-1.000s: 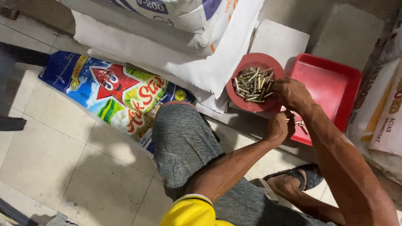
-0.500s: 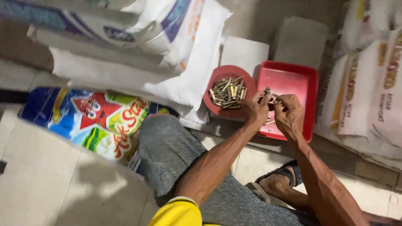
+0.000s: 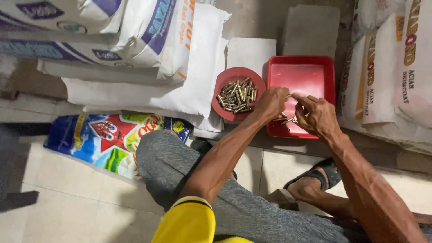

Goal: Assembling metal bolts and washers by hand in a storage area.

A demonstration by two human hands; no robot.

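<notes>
Hands, left hand (image 3: 270, 102) and right hand (image 3: 317, 114), still pinch small metal piece (image 3: 289, 95) over red tray (image 3: 301, 74), unmoved.

White sacks (image 3: 135, 40) stacked top left; colourful bag (image 3: 112, 139) below; white sacks (image 3: 396, 67) right.
</notes>
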